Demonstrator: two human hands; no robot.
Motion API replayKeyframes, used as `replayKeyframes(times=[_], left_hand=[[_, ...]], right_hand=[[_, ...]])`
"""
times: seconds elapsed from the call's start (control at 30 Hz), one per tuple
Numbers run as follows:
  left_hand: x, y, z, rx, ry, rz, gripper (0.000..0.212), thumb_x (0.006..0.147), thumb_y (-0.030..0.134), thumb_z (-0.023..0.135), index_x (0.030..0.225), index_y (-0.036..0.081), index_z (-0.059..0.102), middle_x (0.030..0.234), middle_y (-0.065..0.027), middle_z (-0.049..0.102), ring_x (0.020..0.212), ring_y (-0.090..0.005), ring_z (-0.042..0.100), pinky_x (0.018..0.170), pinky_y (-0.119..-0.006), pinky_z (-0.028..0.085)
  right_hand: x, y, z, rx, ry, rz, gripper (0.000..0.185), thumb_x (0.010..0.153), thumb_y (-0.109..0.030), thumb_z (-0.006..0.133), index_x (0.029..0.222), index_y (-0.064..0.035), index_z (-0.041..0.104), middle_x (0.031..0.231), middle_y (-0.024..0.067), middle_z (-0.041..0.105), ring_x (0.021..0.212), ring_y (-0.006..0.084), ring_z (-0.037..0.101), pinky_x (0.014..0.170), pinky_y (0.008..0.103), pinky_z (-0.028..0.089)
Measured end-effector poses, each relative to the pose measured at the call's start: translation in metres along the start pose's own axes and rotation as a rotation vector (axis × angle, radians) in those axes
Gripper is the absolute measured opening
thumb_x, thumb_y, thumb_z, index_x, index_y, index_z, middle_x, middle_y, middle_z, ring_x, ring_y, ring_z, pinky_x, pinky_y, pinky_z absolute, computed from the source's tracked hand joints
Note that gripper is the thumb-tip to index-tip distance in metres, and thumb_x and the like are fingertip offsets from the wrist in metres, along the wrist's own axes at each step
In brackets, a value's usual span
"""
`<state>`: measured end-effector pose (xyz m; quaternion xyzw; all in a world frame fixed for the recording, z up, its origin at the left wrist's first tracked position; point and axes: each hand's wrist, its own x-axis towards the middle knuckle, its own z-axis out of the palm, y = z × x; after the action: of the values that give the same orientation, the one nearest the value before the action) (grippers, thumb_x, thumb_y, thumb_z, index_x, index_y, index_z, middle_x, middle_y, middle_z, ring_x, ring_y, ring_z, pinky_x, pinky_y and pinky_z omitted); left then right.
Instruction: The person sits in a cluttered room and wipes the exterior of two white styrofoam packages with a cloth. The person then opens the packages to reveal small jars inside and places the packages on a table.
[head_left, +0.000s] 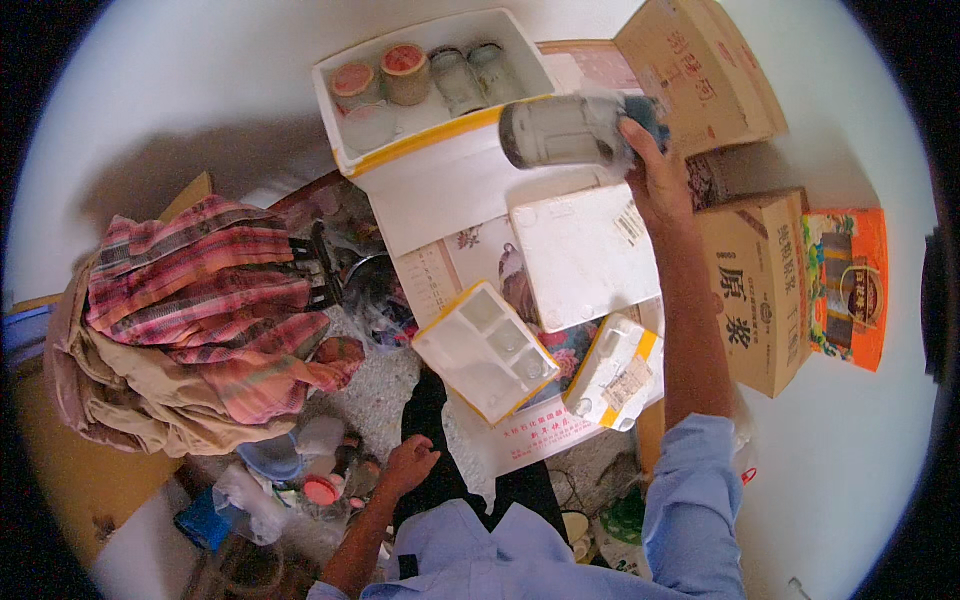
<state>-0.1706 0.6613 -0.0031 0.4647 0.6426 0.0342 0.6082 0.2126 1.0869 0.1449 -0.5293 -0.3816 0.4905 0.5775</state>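
My right hand (654, 169) grips the dark cap end of a clear jar or bottle (559, 133), blurred and lying sideways in the air. It is just right of a white foam box (442, 139) that holds several glass jars, two with red lids (405, 58). Under the held jar sits a white foam lid or block (589, 259). My left hand (411, 465) hangs low over my lap with loosely bent fingers and nothing in it. Before me rest an open foam tray with compartments (465, 360) and a smaller foam piece with yellow tape (616, 375).
Cardboard boxes (757, 300) and an orange printed bag (862, 285) stand at the right. A pink plaid cloth (202, 300) covers something at the left. Jars, a blue basin (274, 454) and plastic bags (255, 502) crowd the floor at the lower left.
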Motion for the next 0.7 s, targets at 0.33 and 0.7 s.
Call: replayKeyframes(times=[0.33, 0.7], left_hand=[[-0.005, -0.015, -0.044, 0.005, 0.102, -0.053, 0.031, 0.087, 0.025, 0.076, 0.105, 0.003, 0.063, 0.089, -0.0153, 0.071, 0.084, -0.0292, 0.07, 0.074, -0.039, 0.055], [0.012, -0.039, -0.046, -0.002, 0.012, -0.072, 0.036, 0.087, 0.029, 0.076, 0.108, 0.002, 0.064, 0.087, -0.0138, 0.071, 0.081, -0.0241, 0.068, 0.074, -0.038, 0.055]], right_hand=[[0.109, 0.057, 0.123, 0.028, -0.134, 0.136, 0.057, 0.077, -0.038, 0.085, 0.114, -0.0006, 0.064, 0.104, 0.0089, 0.068, 0.098, 0.0214, 0.066, 0.08, 0.039, 0.055], [0.187, 0.159, 0.107, -0.254, -0.275, -0.003, 0.053, 0.08, -0.033, 0.082, 0.122, -0.0064, 0.063, 0.106, 0.0094, 0.067, 0.099, 0.0239, 0.067, 0.071, 0.0354, 0.058]])
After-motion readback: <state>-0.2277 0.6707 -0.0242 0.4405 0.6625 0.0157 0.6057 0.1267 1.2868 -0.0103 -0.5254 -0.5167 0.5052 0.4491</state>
